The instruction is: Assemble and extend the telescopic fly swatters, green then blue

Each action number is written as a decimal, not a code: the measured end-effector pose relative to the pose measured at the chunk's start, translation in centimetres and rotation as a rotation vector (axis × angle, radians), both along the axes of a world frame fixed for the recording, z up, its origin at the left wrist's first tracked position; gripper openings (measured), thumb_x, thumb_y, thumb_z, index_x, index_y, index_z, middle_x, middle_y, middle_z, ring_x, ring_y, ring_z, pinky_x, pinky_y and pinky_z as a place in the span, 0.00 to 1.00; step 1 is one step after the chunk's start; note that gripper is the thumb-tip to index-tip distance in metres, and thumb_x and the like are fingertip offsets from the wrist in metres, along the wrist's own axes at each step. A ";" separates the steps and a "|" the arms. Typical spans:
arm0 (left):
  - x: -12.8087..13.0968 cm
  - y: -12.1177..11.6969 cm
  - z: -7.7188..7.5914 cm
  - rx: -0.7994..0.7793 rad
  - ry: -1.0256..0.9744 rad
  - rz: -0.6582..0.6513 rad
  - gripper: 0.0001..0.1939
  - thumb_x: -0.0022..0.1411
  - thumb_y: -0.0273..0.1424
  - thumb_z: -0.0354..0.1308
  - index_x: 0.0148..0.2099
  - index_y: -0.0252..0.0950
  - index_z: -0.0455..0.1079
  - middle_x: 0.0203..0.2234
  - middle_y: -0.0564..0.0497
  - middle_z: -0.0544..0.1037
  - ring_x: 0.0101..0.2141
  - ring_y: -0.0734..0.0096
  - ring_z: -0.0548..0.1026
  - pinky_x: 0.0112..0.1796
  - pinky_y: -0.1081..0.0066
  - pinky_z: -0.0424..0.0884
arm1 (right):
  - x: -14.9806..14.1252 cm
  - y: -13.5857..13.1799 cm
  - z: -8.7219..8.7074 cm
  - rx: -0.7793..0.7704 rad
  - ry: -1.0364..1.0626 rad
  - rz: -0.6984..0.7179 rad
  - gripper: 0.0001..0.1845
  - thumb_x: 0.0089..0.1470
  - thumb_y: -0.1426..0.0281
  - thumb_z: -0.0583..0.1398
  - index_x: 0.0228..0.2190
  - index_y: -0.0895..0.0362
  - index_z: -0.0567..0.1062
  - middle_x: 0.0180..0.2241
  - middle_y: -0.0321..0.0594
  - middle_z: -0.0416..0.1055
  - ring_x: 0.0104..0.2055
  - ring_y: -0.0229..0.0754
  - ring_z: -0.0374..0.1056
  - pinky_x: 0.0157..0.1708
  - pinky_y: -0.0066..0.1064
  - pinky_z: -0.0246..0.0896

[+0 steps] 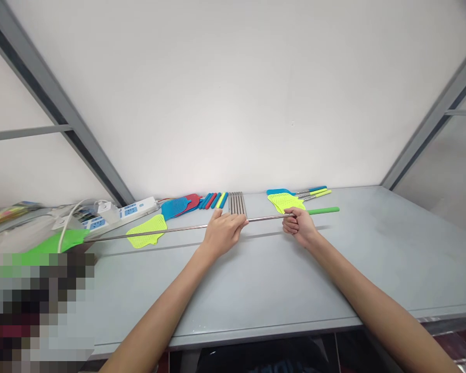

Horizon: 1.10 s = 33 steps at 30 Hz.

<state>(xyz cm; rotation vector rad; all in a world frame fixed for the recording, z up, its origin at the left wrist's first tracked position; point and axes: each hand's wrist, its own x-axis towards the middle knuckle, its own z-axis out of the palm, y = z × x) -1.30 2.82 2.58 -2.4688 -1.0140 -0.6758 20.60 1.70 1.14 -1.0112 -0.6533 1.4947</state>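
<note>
A fly swatter with a long, extended metal rod [184,228] stretches across the table, its green head [52,247] at the far left and its green handle [324,211] at the right. My left hand [224,229] is closed around the middle of the rod. Close to the handle, my right hand [298,225] grips the rod with curled fingers. Behind my right hand lie assembled swatters with yellow [283,201] and blue heads. Several bare metal rods [237,203] lie side by side behind my left hand.
Loose blue, red and yellow handles [213,200] lie along the wall, beside blue [174,208] and red swatter heads. A yellow head [149,231] lies under the rod. A white power strip [130,211] with cables sits at left. Metal posts frame the grey table [264,290].
</note>
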 end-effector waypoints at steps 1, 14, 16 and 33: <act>-0.1 0.0 0.1 -0.005 -0.003 0.003 0.14 0.63 0.31 0.40 0.26 0.37 0.60 0.16 0.57 0.69 0.20 0.74 0.64 0.34 0.68 0.51 | 0.1 0.0 0.0 0.001 -0.004 -0.007 0.21 0.44 0.72 0.51 0.08 0.55 0.46 0.06 0.27 0.38 0.09 0.28 0.35 0.12 0.28 0.34; 0.0 -0.3 0.5 -0.056 -0.074 0.022 0.20 0.63 0.38 0.40 0.22 0.35 0.58 0.14 0.57 0.68 0.18 0.76 0.64 0.35 0.68 0.50 | 0.4 0.0 0.3 0.010 -0.032 -0.013 0.21 0.44 0.73 0.51 0.10 0.55 0.45 0.06 0.27 0.39 0.09 0.29 0.35 0.12 0.28 0.35; -0.1 -0.3 0.6 -0.061 -0.093 0.034 0.21 0.63 0.40 0.40 0.21 0.35 0.57 0.12 0.58 0.67 0.17 0.77 0.62 0.35 0.67 0.51 | 0.6 0.0 0.3 0.013 -0.035 -0.015 0.21 0.44 0.73 0.51 0.10 0.54 0.45 0.06 0.27 0.39 0.09 0.29 0.36 0.12 0.28 0.35; -0.5 -0.3 -0.5 -0.062 -0.149 0.082 0.24 0.61 0.43 0.42 0.19 0.35 0.59 0.12 0.57 0.68 0.15 0.79 0.62 0.35 0.67 0.50 | -0.1 0.0 -0.7 0.074 -0.066 -0.082 0.20 0.43 0.71 0.53 0.11 0.55 0.46 0.07 0.26 0.39 0.10 0.29 0.36 0.12 0.28 0.34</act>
